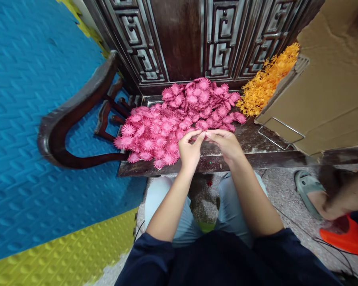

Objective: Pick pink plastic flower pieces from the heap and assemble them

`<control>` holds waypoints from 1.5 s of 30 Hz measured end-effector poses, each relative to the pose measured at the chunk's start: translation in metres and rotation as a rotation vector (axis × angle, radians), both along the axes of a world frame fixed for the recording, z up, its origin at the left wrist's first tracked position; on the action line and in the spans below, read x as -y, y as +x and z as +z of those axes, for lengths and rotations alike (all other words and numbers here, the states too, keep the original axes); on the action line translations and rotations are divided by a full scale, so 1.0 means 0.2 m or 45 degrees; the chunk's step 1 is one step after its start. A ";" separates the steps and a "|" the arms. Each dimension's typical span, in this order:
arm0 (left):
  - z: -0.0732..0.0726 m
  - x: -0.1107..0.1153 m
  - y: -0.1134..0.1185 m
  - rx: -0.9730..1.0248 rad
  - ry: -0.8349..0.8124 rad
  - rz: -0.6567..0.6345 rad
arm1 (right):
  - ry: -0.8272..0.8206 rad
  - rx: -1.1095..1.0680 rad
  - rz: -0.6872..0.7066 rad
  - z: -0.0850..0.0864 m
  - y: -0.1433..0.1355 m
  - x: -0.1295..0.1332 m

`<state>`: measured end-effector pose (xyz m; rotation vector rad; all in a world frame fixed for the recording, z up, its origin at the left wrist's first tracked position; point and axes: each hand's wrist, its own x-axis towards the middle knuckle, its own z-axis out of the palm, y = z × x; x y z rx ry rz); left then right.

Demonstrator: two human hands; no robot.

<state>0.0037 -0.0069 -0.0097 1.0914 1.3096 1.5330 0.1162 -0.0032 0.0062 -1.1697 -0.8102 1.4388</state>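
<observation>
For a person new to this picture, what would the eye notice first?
Probably the pink flower heap on the dark wooden bench, beside and beyond the left hand. Next come the orange flowers at upper right, by the cardboard, and the blue mat along the left side.

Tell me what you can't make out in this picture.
All in the head view:
Anything pinched between left hand and right hand: too small, covered by the hands.
How far the orange flowers reach: hidden behind the cardboard.
Other person's leg: cut off by the right edge.
</observation>
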 end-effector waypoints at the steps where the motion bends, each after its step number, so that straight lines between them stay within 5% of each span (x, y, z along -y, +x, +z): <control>1: 0.00 0.01 0.00 -0.028 0.025 0.021 | 0.000 -0.002 -0.029 0.00 -0.01 0.00; 18: 0.00 0.03 0.04 -0.134 0.123 0.138 | 0.019 0.027 -0.098 0.05 -0.05 0.01; 29: 0.03 0.02 0.04 0.037 -0.063 0.016 | 0.009 -0.006 -0.055 0.06 -0.02 0.01; 45: 0.05 0.02 0.01 -0.018 0.039 -0.085 | -0.021 -0.204 0.020 0.05 0.00 0.02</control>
